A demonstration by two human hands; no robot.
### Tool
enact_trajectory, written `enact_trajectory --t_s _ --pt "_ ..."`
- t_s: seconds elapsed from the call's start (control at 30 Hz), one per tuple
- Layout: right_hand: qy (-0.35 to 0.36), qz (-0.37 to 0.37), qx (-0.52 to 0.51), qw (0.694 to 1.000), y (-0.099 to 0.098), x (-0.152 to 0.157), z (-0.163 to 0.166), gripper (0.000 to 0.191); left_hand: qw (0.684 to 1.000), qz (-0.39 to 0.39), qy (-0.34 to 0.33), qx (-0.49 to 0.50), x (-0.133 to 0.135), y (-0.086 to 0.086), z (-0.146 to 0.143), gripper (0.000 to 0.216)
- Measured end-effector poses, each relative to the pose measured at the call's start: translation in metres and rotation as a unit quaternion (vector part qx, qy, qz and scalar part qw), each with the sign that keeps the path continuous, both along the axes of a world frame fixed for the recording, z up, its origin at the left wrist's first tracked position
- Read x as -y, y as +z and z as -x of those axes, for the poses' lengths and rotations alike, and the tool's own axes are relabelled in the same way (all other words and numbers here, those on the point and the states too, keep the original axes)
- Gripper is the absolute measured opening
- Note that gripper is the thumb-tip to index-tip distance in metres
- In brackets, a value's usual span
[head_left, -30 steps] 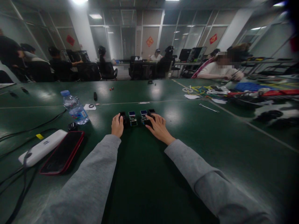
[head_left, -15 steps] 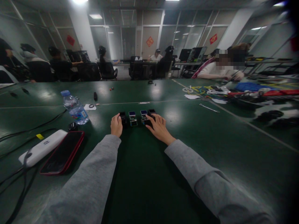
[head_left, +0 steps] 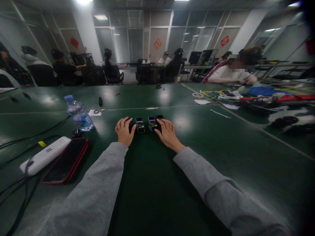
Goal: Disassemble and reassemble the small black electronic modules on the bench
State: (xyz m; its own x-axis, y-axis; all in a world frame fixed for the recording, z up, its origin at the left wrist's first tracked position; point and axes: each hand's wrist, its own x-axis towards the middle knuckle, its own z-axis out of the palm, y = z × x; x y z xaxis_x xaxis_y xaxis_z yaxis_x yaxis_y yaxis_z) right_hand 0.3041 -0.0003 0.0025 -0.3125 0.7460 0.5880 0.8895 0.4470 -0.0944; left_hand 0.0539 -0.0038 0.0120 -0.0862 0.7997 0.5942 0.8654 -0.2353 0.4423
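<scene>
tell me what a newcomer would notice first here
Probably the left hand and right hand, on either side of two small electronic modules on the green table, near the centre of the view. Next, likely, the red-edged phone beside a white oblong device at lower left, with a clear bottle beyond them. At right, a colourful clutter may draw the eye too.

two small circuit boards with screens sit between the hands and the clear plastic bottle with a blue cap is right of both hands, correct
The side is wrong: in the head view, the clear plastic bottle with a blue cap is left of both hands. The two small circuit boards with screens do sit between them.
</scene>
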Motion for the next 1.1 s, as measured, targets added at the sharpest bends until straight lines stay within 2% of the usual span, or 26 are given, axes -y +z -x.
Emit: enact_trajectory --t_s 0.13,0.23,0.47,1.1 --pt "0.016 -0.003 0.006 1.000 0.0021 0.0007 0.0002 0.044 0.993 0.006 -0.068 -0.096 0.0108 0.0067 -0.0086 0.051" --pt "0.022 -0.004 0.018 1.000 0.0015 -0.0001 -0.0009 0.042 0.988 0.021 -0.096 -0.116 0.0128 0.0075 -0.0095 0.048" --pt "0.012 0.000 0.033 0.999 -0.0018 -0.0040 -0.0031 0.035 0.988 0.038 -0.106 -0.105 0.0110 0.0066 -0.0071 0.035" --pt "0.007 0.007 0.043 0.999 -0.0017 -0.0061 -0.0026 0.035 0.987 0.042 -0.098 -0.120 0.0099 0.0060 -0.0066 0.030"
